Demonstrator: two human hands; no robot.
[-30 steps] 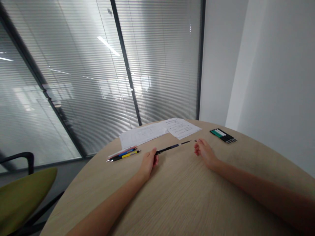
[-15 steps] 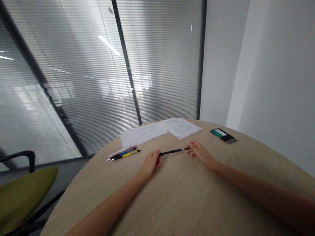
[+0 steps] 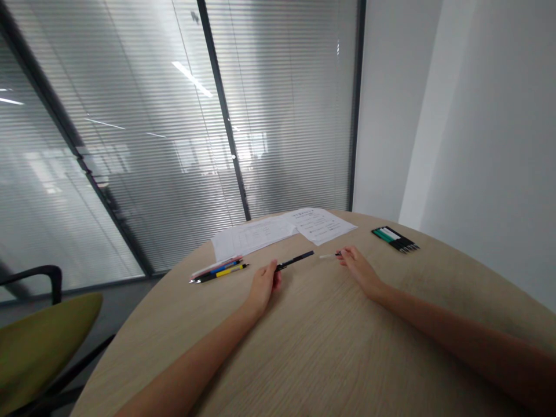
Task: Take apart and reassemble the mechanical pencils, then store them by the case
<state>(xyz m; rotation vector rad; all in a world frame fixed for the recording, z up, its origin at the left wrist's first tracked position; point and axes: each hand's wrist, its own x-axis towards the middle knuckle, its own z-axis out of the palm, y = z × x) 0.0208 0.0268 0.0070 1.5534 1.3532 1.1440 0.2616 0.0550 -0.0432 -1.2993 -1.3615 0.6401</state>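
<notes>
Left hand: the left hand (image 3: 264, 285) lies a little left of the frame centre, its grip closed around the lower end of a slim black pen barrel (image 3: 294, 261), which points up and to the right.
Right hand: the right hand (image 3: 358, 267) is just right of the centre, its fingertips pinched on a thin white refill with a dark tip (image 3: 329, 255), held nearly level.
Gap: the open end of the barrel and the near end of the refill are close but apart, and they are not on one line.
Doing it well: I judge that the refill should first be brought to the same line as the barrel, then slid in slowly with a light pinch, because such a thin tube will probably bend if it is pushed at an angle.
Arm pose: both forearms come from the bottom edge and lie low over the round light wooden desk (image 3: 330, 347); the wrists are almost straight, the palms turned towards each other.
Left of the hands: a small bundle of coloured pens (image 3: 217, 271), well apart from the left hand.
Behind: white printed sheets (image 3: 278, 230) near the far edge.
Upper right of the desk: a row of black and green pens (image 3: 394, 239).
Lower left corner: an olive green chair (image 3: 39, 341).
</notes>
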